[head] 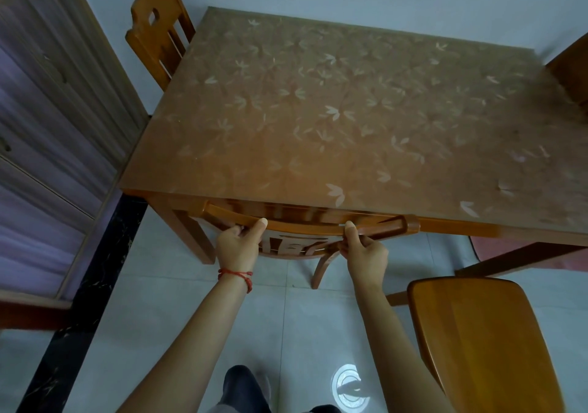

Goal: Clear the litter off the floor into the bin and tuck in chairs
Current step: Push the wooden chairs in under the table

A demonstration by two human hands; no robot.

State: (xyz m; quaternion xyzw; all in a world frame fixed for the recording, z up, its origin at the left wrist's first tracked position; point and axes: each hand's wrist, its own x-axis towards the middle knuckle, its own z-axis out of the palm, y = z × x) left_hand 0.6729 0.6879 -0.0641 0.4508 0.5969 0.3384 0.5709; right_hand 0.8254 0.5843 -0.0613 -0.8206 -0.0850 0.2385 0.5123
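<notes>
I am gripping the curved top rail of a wooden chair (305, 225) with my left hand (238, 244) and right hand (366, 255), thumbs lying along the rail. The chair back is sitting against the near edge of the leaf-patterned table (334, 110). Another chair (483, 342) is standing at my right, and a third chair (159, 30) at the table's far left side.

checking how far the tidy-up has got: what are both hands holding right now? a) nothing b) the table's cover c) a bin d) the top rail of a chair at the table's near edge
d: the left hand and right hand each curl round the top rail of the chair, whose back sits against the table edge.
</notes>
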